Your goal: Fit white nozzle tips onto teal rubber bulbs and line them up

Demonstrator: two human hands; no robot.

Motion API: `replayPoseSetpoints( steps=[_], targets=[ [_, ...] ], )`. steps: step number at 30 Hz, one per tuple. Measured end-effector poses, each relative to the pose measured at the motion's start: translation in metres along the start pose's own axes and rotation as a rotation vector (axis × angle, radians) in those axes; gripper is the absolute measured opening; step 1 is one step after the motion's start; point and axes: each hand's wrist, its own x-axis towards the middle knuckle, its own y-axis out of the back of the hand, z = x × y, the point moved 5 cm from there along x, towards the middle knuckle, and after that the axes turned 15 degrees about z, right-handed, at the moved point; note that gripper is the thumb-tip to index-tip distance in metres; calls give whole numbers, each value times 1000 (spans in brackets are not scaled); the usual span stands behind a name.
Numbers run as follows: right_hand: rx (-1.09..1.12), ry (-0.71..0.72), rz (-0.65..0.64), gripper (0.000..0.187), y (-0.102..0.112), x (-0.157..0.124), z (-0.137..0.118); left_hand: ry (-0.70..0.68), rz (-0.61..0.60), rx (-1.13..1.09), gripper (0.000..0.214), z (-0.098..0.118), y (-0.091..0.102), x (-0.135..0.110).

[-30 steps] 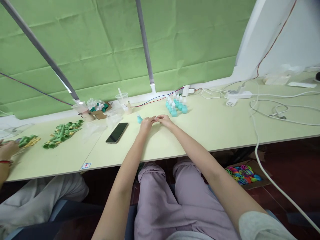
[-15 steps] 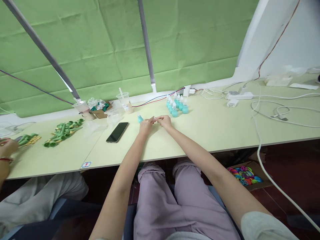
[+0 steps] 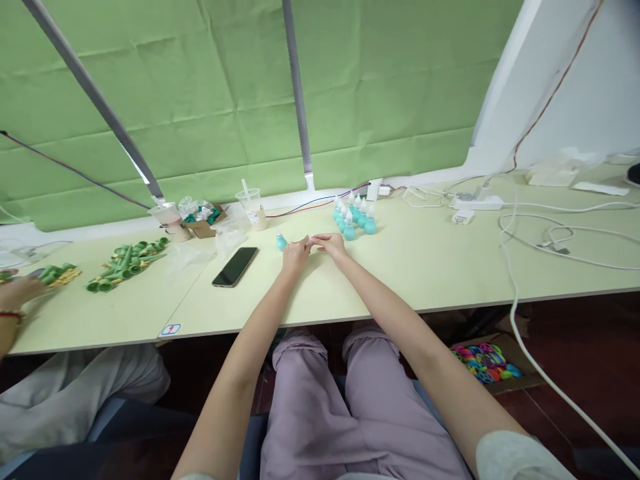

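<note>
teal and small, the bottle (image 3: 281,241) stood just left of the left hand (image 3: 295,254); the right hand (image 3: 331,244) touched its fingertips. neither grip's state could be told. open counter (image 3: 400,267) lay right.

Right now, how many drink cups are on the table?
2. One clear cup with a straw stands at the back edge beyond the phone; a second cup stands left of it, beside the cardboard box. None seems hidden.

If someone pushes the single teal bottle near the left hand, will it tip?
The teal bottle stands upright on a small base, so a push probably tips it. Its rounded body may then roll. It looks small and plastic, likely light.
</note>
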Motion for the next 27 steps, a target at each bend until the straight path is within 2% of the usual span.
replayPoseSetpoints(
  steps=[6, 14, 21, 27],
  targets=[
    [-29, 48, -19, 21, -5, -3, -3, -32, 8, 38, 35, 1, 2, -1],
    [-113, 50, 121, 19, -4, -4, 3, -51, -14, 61, 32, -2, -4, -3],
    [-137, 58, 148, 21, 0, 2, 2, -52, 10, 81, 34, 2, -3, -5],
    [-187, 258, 222, 20, 7, -13, -29, 4, 67, -6, 35, 9, 6, -3]
  ],
)
